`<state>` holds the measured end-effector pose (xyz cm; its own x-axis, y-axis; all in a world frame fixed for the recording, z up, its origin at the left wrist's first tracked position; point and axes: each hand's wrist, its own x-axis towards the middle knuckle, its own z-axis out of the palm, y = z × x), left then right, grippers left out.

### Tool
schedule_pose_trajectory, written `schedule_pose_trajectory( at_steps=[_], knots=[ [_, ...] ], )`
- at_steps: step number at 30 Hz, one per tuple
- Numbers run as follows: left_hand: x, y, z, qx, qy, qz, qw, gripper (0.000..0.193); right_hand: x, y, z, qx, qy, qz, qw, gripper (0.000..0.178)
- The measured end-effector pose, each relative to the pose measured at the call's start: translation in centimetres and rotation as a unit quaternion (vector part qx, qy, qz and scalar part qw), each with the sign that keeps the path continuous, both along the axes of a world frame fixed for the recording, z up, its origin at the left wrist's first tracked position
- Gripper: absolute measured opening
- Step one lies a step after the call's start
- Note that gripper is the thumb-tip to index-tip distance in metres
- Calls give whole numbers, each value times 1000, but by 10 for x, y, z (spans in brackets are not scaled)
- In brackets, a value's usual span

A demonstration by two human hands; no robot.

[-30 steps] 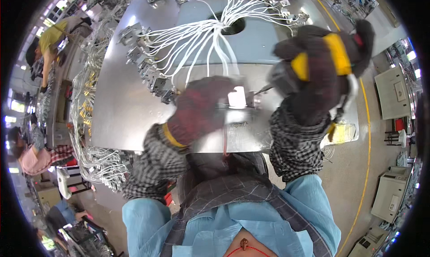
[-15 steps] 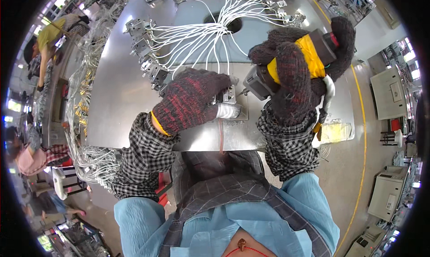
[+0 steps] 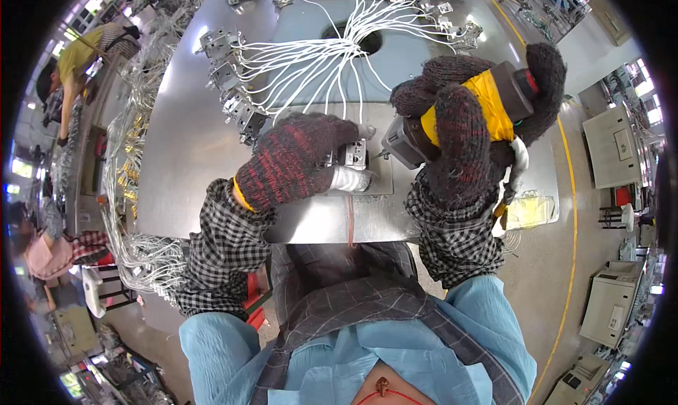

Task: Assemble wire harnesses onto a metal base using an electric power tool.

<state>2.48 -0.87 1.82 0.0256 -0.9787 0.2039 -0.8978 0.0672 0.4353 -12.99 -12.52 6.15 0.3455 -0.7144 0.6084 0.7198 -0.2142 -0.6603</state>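
Note:
In a dark red-flecked knit glove, my left hand grips a small metal socket module low over a metal plate on the table. White wrapping covers its thumb and a fingertip, and a white cable runs up from near the module. My right hand, in the same kind of glove, is wrapped round an electric screwdriver bound with yellow tape. The tool lies sideways, its bit pointing left at the module, with a small gap between them.
White cables fan out from a round hole in the table to metal modules at the left and far edges. Bundled cables hang beyond the left side. A clear yellowish box lies at right. A co-worker bends at far left.
My left hand has drawn slightly left and nearer with the module. The screwdriver in my right hand has shifted slightly nearer, its bit now a little apart from the module.

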Motion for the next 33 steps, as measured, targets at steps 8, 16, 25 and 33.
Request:
schedule_pose_trajectory(
  at_steps=[8,16,25,33],
  knots=[
    [3,0,-3,-34,56,-1,998,65,5,-10,-14,-73,-35,-47,996,78],
    [-1,-5,-7,52,18,20,998,68,9,-11,-15,-105,-3,-54,993,77],
    [-15,9,-9,-39,44,19,998,77,18,-7,-20,-124,29,-33,991,72],
    [-13,27,-10,3,161,100,982,65,25,-11,-30,-136,86,24,987,68]
  ],
)
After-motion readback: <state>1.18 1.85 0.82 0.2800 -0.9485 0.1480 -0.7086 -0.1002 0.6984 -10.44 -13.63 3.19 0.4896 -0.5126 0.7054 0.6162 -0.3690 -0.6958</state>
